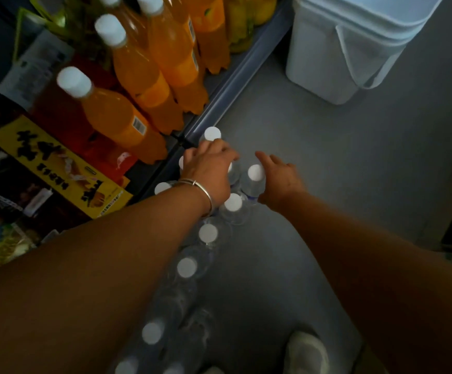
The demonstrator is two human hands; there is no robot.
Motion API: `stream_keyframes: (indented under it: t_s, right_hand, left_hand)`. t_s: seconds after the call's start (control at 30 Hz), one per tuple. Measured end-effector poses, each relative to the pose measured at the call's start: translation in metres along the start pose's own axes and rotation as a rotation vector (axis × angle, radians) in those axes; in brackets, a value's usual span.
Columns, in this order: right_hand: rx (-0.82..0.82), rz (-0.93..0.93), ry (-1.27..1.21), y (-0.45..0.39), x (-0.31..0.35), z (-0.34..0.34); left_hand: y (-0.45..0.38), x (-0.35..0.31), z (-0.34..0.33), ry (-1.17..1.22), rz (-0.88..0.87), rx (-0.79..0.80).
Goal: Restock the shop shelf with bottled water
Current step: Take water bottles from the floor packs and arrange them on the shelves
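Left hand, palm down, fingers bent over a cluster of water bottles standing on the grey floor; whether curled tight round a neck or merely resting on top, impossible to tell, since the hand hides the bottle beneath it. Thin metal bangle on that wrist. Right hand just beside, fingers loosely spread and relaxed, thumb side touching or nearly touching the capped bottle at its left edge; no closed grasp on it.

Bottles clear, with white caps, grouped in a row running from under both hands back toward the camera, close along the base of the shelf. One cap just beyond the left fingertips, another at the left of the left wrist, more between the two forearms. Further caps lower in the frame, blurred.

Left of the hands, a low shelf edge with tall orange soda bottles, white-capped, upright in rows. Yellow printed box in front of those on the left. White plastic bin on the floor at upper right, well apart from the hands. Pale shoe at the bottom edge.
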State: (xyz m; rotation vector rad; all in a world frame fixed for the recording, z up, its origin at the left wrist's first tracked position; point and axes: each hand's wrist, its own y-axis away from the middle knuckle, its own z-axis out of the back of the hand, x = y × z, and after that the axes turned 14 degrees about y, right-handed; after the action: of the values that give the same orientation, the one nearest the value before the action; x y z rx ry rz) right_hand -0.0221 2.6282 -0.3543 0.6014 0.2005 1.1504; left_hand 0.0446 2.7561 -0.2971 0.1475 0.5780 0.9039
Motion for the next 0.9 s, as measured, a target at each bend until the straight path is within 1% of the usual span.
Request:
stream_keyframes:
  t_s: [0.2,0.33,0.47,0.6,0.73,0.9]
  right_hand:
    - [0.022,0.064,-0.166,-0.015,-0.002,-0.014]
    - [-0.025,0.045,-0.176,-0.01,-0.002,-0.015]
    - [-0.085,0.025,-0.168,0.011,-0.003,0.014]
    - [-0.123,0.056,-0.124,0.049,0.004,0.085]
    - [-0.154,0.125,-0.12,0.103,0.024,0.182]
    - [-0.203,0.248,-0.091,0.188,0.052,0.316]
  left_hand:
    - [-0.012,0.013,-0.012,-0.025,-0.041,0.014]
    - [-0.012,0.015,-0.014,-0.031,-0.062,0.013]
    - [-0.004,0.001,0.001,-0.043,-0.062,0.012]
    - [0.02,-0.027,0.044,-0.067,-0.03,0.035]
    - [0.052,-0.065,0.118,-0.05,0.01,0.02]
    - [0.106,-0.119,0.241,0.163,0.062,-0.047]
